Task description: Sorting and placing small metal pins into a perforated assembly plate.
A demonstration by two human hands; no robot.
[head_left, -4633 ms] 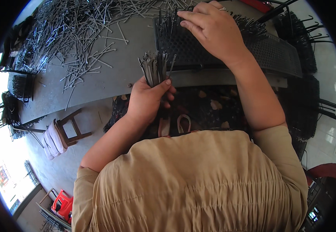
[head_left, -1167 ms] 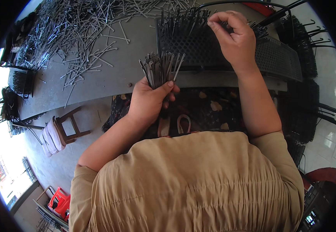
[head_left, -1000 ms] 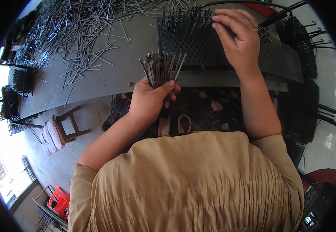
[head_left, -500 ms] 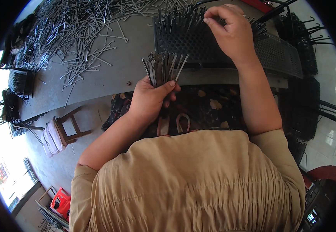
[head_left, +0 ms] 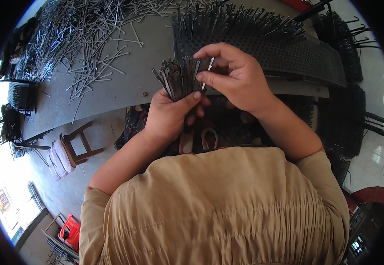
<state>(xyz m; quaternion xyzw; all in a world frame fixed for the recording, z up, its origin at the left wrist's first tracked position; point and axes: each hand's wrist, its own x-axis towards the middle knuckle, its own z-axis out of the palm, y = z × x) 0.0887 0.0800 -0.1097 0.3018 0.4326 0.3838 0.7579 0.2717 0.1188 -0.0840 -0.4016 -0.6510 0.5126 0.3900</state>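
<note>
My left hand (head_left: 167, 115) is closed around an upright bundle of thin metal strips (head_left: 174, 79) with small eyelets at their upper ends. At the bundle's right edge, my right hand (head_left: 236, 79) has its thumb against one shiny strip (head_left: 210, 65), with curled fingers behind it. Its index finger arches above, apart from the thumb. The strip's lower end is still beside my left thumb. Just beyond my hands, a black perforated rack (head_left: 240, 55) holds many similar dark strips (head_left: 245, 22) standing on end.
A large heap of loose metal strips (head_left: 86, 35) covers the left part of the grey table (head_left: 134, 73). A small nut-like piece (head_left: 144, 94) lies near its front edge. Below at left stands a wooden stool (head_left: 84, 143). Dark bundles of hooked rods (head_left: 340, 48) hang at right.
My right hand has come down and left from above the rack to the right edge of the bundle. The left hand, still holding the bundle, has shifted slightly left.
</note>
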